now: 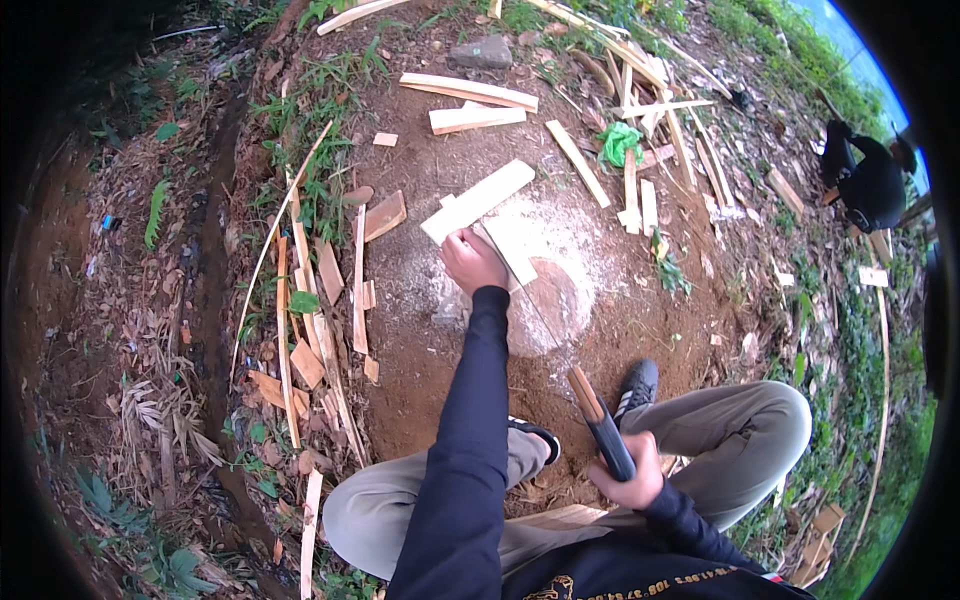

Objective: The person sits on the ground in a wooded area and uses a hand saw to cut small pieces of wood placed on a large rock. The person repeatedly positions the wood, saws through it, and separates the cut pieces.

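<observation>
Your left hand (472,262) is stretched out in front of you, its fingers curled and pressed down on the near end of a pale plank (478,200); whether they wrap the edge or only pin it from above, you cannot tell from here; the plank runs away from those fingers up and to the right, lying slantwise over a second short board (512,252) just right of your knuckles; both rest on a round stump (557,300) dusted with pale sawdust, directly below and right of that hand; your right hand (632,472) is drawn back near your knee, fingers clamped round the dark handle of a blade (598,418), which points up and forward toward the stump, well apart from the plank; judged from this, you are at the steadying step, the wood held and the tool raised but not yet on it; the next move calls for the edge to land beyond your left fingertips, on the far stretch of the plank, so keep those fingers low and clear of the line, and keep the plank flat so it does not rock on the board beneath; left of your left hand lie thin strips (300,300) and offcuts on bare earth; beyond the plank, more planks (470,92) and a green bag (618,143); far to the right, another person (868,180) crouches at their own work.
</observation>
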Tool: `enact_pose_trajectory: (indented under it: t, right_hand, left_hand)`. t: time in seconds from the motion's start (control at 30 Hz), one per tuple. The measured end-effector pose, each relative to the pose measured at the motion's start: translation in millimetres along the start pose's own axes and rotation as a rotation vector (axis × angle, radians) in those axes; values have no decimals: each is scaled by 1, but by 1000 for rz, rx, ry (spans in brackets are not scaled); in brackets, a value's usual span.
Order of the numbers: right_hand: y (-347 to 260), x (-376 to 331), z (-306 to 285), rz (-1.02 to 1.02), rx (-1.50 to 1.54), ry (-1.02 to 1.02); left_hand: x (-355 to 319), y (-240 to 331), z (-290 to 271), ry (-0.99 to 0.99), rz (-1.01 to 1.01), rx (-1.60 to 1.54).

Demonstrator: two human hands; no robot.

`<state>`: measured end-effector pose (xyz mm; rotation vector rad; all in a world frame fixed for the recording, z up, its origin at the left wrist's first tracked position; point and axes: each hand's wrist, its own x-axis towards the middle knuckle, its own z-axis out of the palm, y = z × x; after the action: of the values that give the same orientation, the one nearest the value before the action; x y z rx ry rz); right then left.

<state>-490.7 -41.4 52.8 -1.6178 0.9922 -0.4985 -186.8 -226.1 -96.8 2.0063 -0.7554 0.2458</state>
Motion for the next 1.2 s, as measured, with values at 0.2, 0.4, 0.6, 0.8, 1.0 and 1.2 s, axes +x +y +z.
enact_pose_trajectory:
  t: [0.2, 0.4, 0.6, 0.8, 1.0, 1.2]
  right_hand:
    - [-7, 95, 16, -23, -6, 119]
    - [9, 30, 11, -74, 40, 64]
    - [-7, 83, 17, -32, -21, 79]
    - [21, 48, 24, -69, 75, 84]
    - [-3, 92, 21, -79, -11, 127]
    - [22, 50, 26, -122, 66, 72]
  left_hand:
    - [-13, 9, 1, -28, -1, -146]
    - [-6, 6, -5, -95, 59, -58]
    - [-8, -4, 3, -29, 80, -76]
    - [-4, 6, 0, -86, 79, -44]
    - [-11, 12, 0, -65, 75, -15]
    - [2, -4, -1, -39, 78, 23]
